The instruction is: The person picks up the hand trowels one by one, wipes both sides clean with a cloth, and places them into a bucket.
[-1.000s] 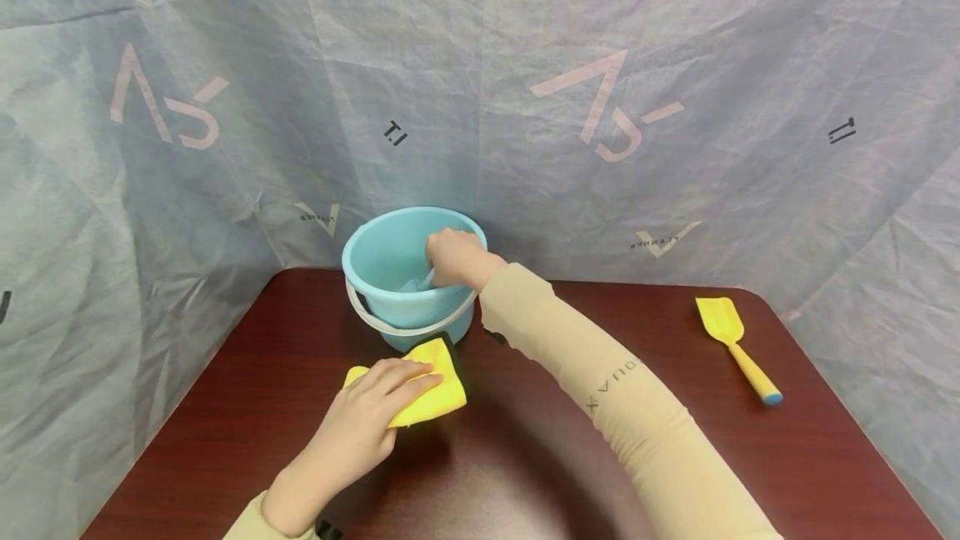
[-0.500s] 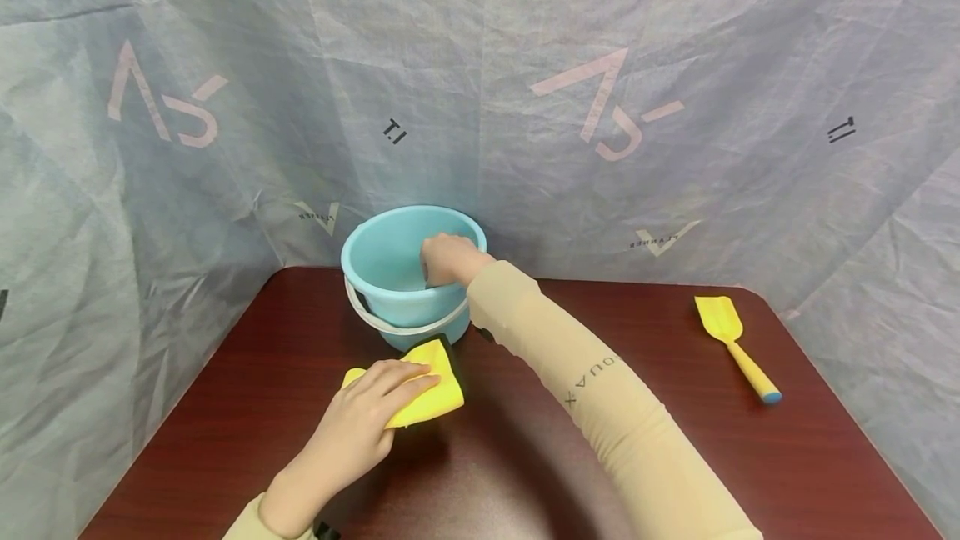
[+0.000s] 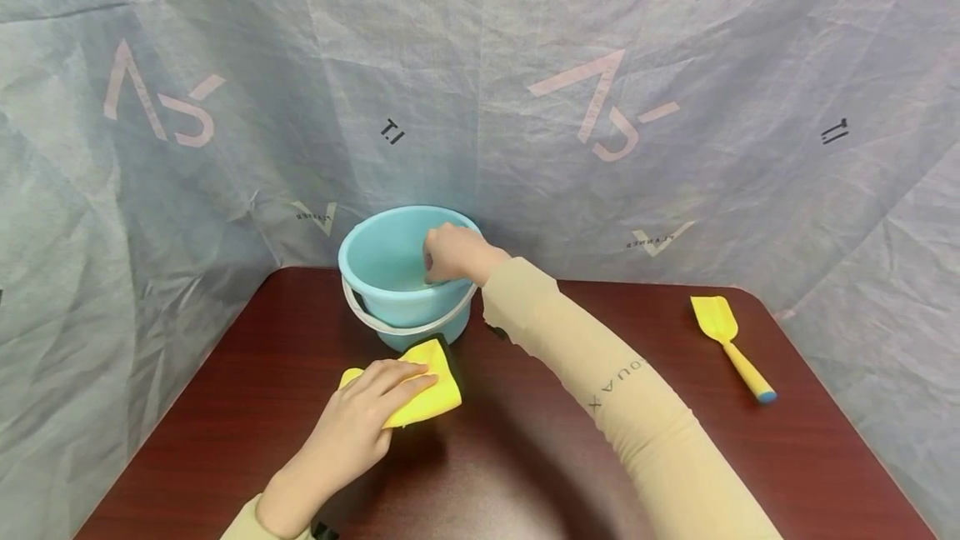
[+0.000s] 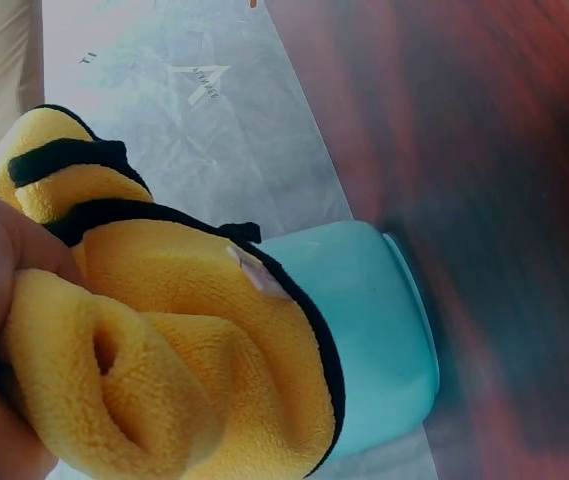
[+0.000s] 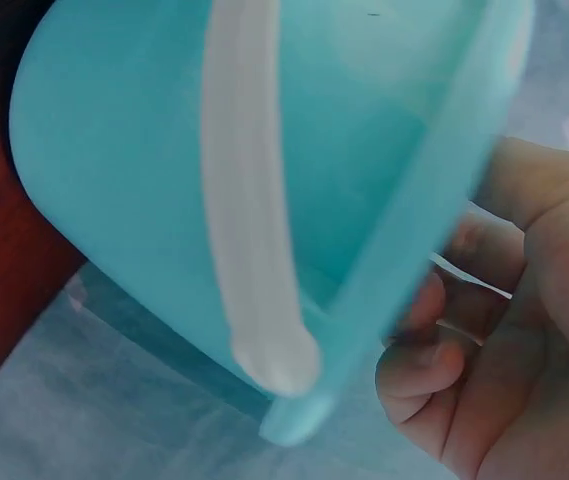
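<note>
The left hand (image 3: 375, 397) grips a yellow cloth (image 3: 437, 394), its fingers (image 3: 408, 392) spread over the top and the cloth bunched and folded beneath them. In the left wrist view the cloth shows a fleecy face, a black border and a small pale tag (image 4: 259, 270). The right hand (image 3: 453, 252) is down inside the mouth of the blue bucket (image 3: 405, 307), just within the near right part of the rim, its fingers (image 5: 414, 378) curled. A thin pale edge (image 5: 472, 277) runs by them in the right wrist view, but with the blur I cannot tell whether they hold anything.

The bucket stands upright towards the back of the tabletop (image 3: 247, 373), its white handle (image 5: 246, 190) hanging down the outside. The cloth is just in front of it, overlapping its foot as seen from the head. A beige sleeve (image 3: 622, 382) with dark lettering covers the right arm. Well apart, to the right, a yellow shovel (image 3: 717, 323) lies with its blue-tipped end nearer the person. Behind everything hangs a printed grey sheet (image 3: 480, 107)
</note>
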`<action>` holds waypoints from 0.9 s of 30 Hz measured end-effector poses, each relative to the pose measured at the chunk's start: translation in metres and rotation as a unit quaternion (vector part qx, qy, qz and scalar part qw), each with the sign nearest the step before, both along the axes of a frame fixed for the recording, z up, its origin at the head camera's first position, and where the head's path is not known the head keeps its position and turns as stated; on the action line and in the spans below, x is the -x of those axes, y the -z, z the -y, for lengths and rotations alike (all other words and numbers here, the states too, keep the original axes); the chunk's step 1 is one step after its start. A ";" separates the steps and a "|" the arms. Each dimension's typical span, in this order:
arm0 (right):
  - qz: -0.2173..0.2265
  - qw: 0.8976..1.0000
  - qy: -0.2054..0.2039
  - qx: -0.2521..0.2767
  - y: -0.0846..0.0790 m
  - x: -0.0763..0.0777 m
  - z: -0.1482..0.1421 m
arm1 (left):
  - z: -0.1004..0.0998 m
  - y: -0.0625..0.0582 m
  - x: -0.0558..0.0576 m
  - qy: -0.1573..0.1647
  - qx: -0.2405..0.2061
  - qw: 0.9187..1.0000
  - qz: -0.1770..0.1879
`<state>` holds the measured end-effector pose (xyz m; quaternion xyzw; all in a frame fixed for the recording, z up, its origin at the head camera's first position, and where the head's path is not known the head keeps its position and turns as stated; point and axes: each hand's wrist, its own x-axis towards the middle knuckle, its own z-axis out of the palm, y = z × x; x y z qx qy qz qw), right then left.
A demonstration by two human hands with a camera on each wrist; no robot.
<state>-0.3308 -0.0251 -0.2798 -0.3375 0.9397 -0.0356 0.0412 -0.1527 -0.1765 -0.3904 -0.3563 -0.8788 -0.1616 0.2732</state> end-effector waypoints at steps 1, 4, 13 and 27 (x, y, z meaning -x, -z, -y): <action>-0.003 1.000 -0.001 0.002 -0.003 -0.002 -0.002 | 0.000 0.000 0.000 0.000 0.001 1.000 0.001; -0.008 1.000 0.004 0.007 -0.012 -0.008 -0.006 | 0.001 -0.001 0.001 -0.002 0.003 1.000 0.003; -0.019 1.000 0.018 0.013 -0.031 -0.023 -0.028 | 0.001 -0.003 0.004 -0.003 0.005 1.000 -0.012; -0.068 0.996 0.023 0.050 -0.045 -0.049 -0.088 | 0.003 -0.004 0.007 0.006 0.000 1.000 -0.027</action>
